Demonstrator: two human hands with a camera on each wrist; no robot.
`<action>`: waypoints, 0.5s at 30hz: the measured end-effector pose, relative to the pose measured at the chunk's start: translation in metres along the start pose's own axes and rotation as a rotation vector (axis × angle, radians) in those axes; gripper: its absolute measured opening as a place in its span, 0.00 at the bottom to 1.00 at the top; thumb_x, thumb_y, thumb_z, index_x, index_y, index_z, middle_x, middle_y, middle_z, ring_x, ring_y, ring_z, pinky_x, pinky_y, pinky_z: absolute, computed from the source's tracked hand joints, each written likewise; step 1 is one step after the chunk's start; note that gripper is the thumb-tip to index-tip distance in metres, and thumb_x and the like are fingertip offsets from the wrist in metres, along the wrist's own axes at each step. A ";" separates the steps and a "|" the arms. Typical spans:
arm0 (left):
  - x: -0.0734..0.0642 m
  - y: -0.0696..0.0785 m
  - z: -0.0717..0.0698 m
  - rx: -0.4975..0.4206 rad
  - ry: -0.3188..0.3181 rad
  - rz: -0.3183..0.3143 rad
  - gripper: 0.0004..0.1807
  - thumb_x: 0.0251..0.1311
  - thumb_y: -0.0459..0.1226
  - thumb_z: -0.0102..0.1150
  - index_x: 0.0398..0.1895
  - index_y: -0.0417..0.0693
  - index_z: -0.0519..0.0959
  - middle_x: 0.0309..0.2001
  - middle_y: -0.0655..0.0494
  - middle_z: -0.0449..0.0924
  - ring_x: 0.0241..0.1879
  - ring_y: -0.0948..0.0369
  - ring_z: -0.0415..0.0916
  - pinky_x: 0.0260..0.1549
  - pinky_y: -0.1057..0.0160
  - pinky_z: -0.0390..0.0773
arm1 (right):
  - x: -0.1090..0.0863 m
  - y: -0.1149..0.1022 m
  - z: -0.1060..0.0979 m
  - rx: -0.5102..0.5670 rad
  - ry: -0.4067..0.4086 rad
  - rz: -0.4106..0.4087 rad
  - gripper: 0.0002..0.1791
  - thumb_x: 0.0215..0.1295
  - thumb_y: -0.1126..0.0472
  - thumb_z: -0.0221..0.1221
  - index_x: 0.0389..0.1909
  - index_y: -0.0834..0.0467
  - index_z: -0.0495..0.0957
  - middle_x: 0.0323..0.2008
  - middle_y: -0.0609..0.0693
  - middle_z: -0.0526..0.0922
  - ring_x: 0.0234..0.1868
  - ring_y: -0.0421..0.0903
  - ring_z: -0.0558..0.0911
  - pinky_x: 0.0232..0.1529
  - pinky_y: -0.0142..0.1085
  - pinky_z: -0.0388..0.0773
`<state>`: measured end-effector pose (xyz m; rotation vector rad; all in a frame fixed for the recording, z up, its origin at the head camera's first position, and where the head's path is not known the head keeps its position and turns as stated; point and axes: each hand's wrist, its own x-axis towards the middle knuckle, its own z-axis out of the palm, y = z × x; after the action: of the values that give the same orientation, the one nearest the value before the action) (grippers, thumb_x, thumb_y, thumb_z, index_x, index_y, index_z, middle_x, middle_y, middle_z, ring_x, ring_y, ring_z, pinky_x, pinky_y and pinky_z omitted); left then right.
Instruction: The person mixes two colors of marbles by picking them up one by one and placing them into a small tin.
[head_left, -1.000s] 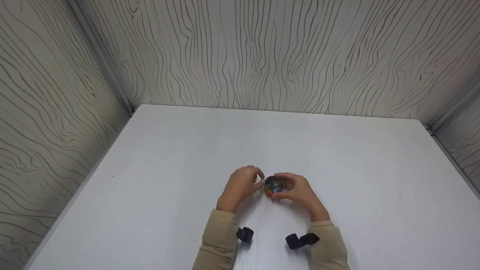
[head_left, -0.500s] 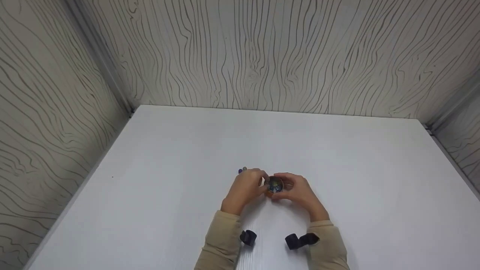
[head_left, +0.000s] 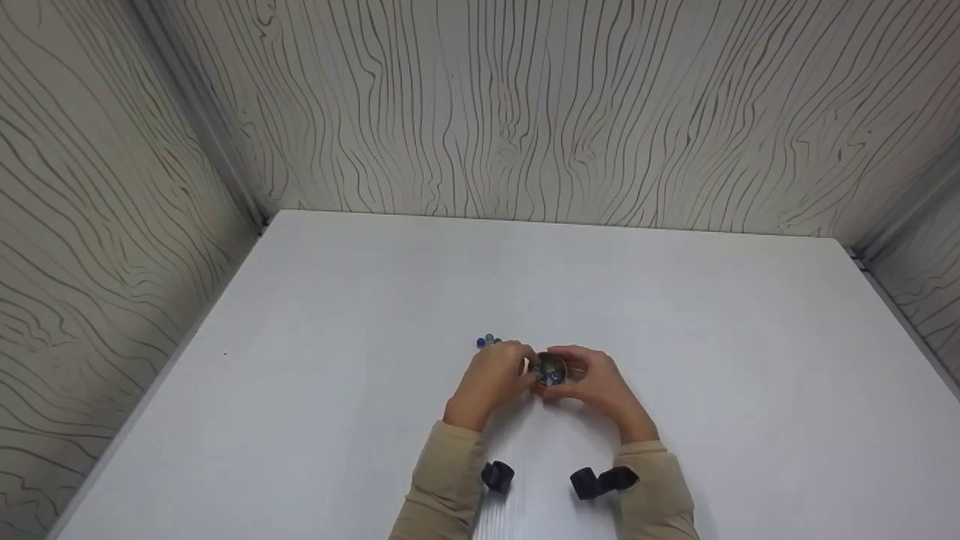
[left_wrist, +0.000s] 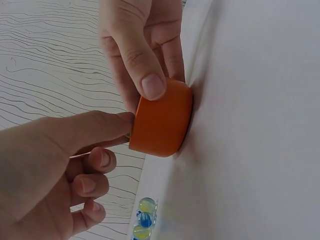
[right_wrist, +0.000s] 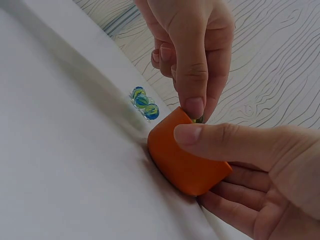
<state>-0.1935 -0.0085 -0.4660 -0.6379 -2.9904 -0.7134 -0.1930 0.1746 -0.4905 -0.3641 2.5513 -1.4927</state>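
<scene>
My right hand [head_left: 602, 381] grips a small orange cup [left_wrist: 162, 122] with its thumb on one side and fingers round the other. The cup stands on the white table, and several glass marbles [head_left: 553, 370] show inside it in the head view. At the cup's rim, my left hand [head_left: 491, 381] pinches a marble [right_wrist: 198, 120] between thumb and finger. Only a yellow-green sliver of that marble shows; the fingertips cover the rest. Just beyond the left hand, several loose blue, green and yellow marbles [right_wrist: 145, 103] lie in a cluster on the table.
The white table [head_left: 337, 315] runs to a back wall [head_left: 517, 112] with a wood-grain pattern, and a similar wall [head_left: 75, 225] stands at the left. A black wrist camera [head_left: 498, 477] sits on the left sleeve, another black camera [head_left: 585, 484] on the right.
My left hand has moved right and slightly nearer, bringing the pinched marble to the cup's rim. The loose marbles behind it have come into view. The right hand and cup have stayed put.
</scene>
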 end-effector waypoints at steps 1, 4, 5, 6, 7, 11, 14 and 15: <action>0.000 0.000 0.000 0.000 0.001 0.001 0.08 0.57 0.37 0.64 0.39 0.48 0.85 0.29 0.56 0.81 0.26 0.67 0.67 0.27 0.72 0.69 | 0.000 0.000 0.000 -0.002 0.000 0.000 0.35 0.47 0.64 0.73 0.58 0.69 0.73 0.58 0.68 0.77 0.60 0.64 0.77 0.62 0.50 0.73; -0.001 0.000 -0.001 -0.006 0.002 0.000 0.08 0.57 0.37 0.64 0.39 0.47 0.85 0.29 0.55 0.81 0.26 0.67 0.66 0.27 0.72 0.68 | 0.000 0.001 0.000 -0.003 -0.002 -0.007 0.35 0.47 0.64 0.73 0.58 0.69 0.73 0.58 0.68 0.77 0.60 0.64 0.77 0.62 0.50 0.73; -0.001 0.000 -0.001 -0.009 0.005 0.003 0.08 0.57 0.37 0.64 0.39 0.47 0.85 0.29 0.55 0.81 0.26 0.67 0.66 0.27 0.72 0.68 | 0.000 0.001 -0.001 -0.003 -0.006 -0.012 0.35 0.47 0.64 0.73 0.58 0.69 0.73 0.58 0.68 0.77 0.60 0.64 0.77 0.62 0.50 0.73; -0.001 -0.001 -0.001 -0.010 0.007 0.004 0.08 0.57 0.37 0.64 0.39 0.47 0.85 0.29 0.55 0.81 0.26 0.67 0.67 0.27 0.72 0.69 | 0.000 0.001 -0.001 -0.004 -0.008 -0.017 0.35 0.47 0.64 0.73 0.58 0.69 0.73 0.58 0.68 0.77 0.60 0.64 0.77 0.62 0.50 0.73; -0.001 -0.001 -0.001 -0.012 0.011 0.007 0.08 0.57 0.37 0.64 0.39 0.47 0.85 0.29 0.55 0.81 0.26 0.67 0.67 0.27 0.72 0.69 | 0.000 0.000 -0.001 0.000 -0.011 -0.019 0.35 0.46 0.64 0.73 0.58 0.70 0.73 0.57 0.68 0.77 0.60 0.64 0.77 0.61 0.50 0.73; -0.002 -0.002 -0.001 -0.008 0.024 0.020 0.08 0.58 0.38 0.64 0.40 0.48 0.85 0.30 0.54 0.82 0.26 0.67 0.68 0.28 0.72 0.70 | 0.000 0.000 -0.002 0.024 -0.022 -0.028 0.36 0.46 0.64 0.73 0.58 0.70 0.73 0.57 0.69 0.77 0.60 0.64 0.77 0.61 0.50 0.74; -0.002 -0.004 -0.001 -0.009 0.032 0.024 0.08 0.58 0.38 0.64 0.40 0.48 0.85 0.30 0.55 0.82 0.26 0.67 0.68 0.27 0.72 0.70 | 0.000 0.000 -0.002 0.037 -0.025 -0.032 0.36 0.46 0.64 0.73 0.57 0.71 0.73 0.57 0.69 0.77 0.59 0.64 0.78 0.60 0.49 0.74; -0.002 -0.004 -0.002 -0.012 0.033 0.023 0.09 0.58 0.38 0.64 0.40 0.47 0.85 0.30 0.54 0.82 0.26 0.67 0.67 0.27 0.72 0.69 | 0.000 0.000 -0.002 0.037 -0.025 -0.035 0.36 0.46 0.64 0.73 0.57 0.71 0.73 0.57 0.69 0.77 0.59 0.64 0.78 0.60 0.49 0.74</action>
<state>-0.1933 -0.0130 -0.4665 -0.6542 -2.9461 -0.7339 -0.1932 0.1764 -0.4895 -0.4210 2.5076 -1.5350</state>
